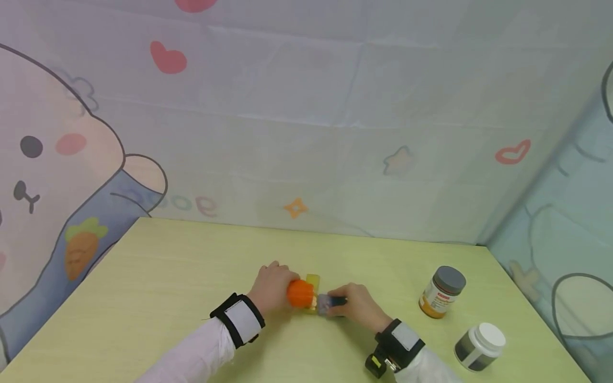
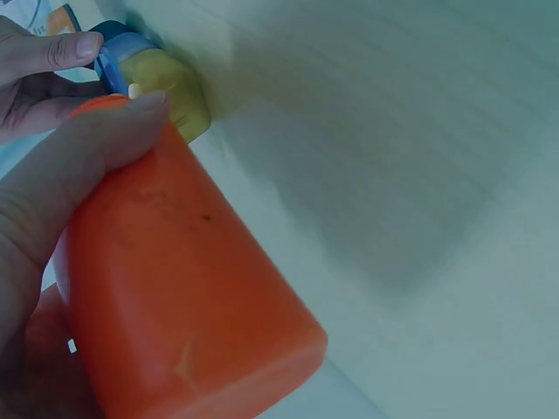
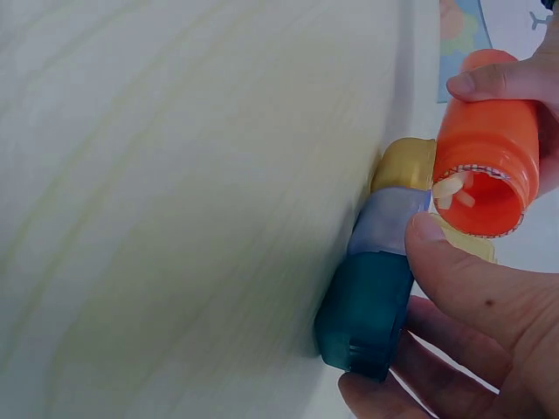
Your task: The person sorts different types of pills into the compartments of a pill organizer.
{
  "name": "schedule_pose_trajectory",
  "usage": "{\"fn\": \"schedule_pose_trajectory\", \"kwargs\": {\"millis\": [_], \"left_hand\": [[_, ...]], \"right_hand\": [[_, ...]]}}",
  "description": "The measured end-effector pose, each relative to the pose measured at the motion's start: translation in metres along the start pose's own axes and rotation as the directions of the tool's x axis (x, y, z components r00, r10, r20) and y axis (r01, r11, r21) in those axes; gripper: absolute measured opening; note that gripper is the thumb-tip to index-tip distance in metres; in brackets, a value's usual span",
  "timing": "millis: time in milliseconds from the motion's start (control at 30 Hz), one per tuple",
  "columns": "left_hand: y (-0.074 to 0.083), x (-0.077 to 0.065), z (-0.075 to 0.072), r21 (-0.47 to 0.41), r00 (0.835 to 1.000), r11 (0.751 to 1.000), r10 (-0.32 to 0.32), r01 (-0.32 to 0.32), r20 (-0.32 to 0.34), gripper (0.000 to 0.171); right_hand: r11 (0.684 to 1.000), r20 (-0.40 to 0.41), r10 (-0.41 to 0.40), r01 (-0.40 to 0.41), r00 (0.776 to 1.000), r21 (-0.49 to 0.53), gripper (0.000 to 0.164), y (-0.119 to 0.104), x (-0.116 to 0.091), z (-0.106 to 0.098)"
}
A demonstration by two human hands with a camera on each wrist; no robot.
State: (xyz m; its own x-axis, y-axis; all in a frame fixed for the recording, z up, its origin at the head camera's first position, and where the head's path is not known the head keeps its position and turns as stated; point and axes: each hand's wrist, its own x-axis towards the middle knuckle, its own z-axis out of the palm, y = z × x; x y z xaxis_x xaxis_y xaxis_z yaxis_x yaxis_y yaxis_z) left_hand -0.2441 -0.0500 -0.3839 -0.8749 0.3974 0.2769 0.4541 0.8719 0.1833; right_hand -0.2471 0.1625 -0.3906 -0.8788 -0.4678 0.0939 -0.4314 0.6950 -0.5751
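My left hand (image 1: 273, 287) grips an orange pill bottle (image 2: 192, 279), tipped on its side with its open mouth toward the right. Several pale tablets (image 3: 448, 189) show just inside that mouth in the right wrist view. Close under the rim is a pill organizer (image 3: 390, 220) with yellow, blue-violet and dark teal compartments in a row. A see-through yellow flap (image 3: 469, 239) stands out beside its yellow end. My right hand (image 1: 359, 306) holds the organizer at the teal end, thumb by the blue-violet part and fingers along the other side.
To the right on the pale yellow table (image 1: 191, 266) stands a grey-capped bottle (image 1: 442, 292) with an orange and white label. A white-lidded jar (image 1: 480, 347) is nearer the front right. A printed curtain (image 1: 311, 106) hangs behind the table's back edge.
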Motion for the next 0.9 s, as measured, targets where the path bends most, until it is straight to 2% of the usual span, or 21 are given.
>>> {"fn": "schedule_pose_trajectory", "kwargs": {"millis": [200,433,633,767,900], "left_hand": [[-0.008,-0.002,0.001,-0.205,1.000,0.979,-0.021,0.022,0.007,0.035],[-0.006,-0.002,-0.011,-0.342,0.993,0.933,-0.091,0.112,0.077,0.047],[-0.005,0.002,-0.021,-0.425,0.984,0.888,-0.137,0.173,0.114,0.047],[-0.005,0.002,-0.028,-0.473,0.990,0.870,-0.123,0.140,0.068,0.046],[0.001,0.000,-0.038,-0.563,0.994,0.820,-0.106,0.100,0.021,0.049]], "right_hand": [[1.000,0.000,0.004,-0.004,1.000,0.006,0.037,-0.001,0.000,0.000],[1.000,0.014,0.014,-0.014,1.000,-0.010,0.037,-0.003,0.000,-0.002],[0.999,0.016,0.033,-0.033,0.999,-0.008,0.037,-0.004,-0.001,-0.002],[0.999,0.018,0.040,-0.040,0.999,-0.006,0.037,-0.004,-0.001,-0.001],[1.000,0.019,0.024,-0.024,1.000,-0.007,0.037,-0.003,-0.001,-0.001]]}}
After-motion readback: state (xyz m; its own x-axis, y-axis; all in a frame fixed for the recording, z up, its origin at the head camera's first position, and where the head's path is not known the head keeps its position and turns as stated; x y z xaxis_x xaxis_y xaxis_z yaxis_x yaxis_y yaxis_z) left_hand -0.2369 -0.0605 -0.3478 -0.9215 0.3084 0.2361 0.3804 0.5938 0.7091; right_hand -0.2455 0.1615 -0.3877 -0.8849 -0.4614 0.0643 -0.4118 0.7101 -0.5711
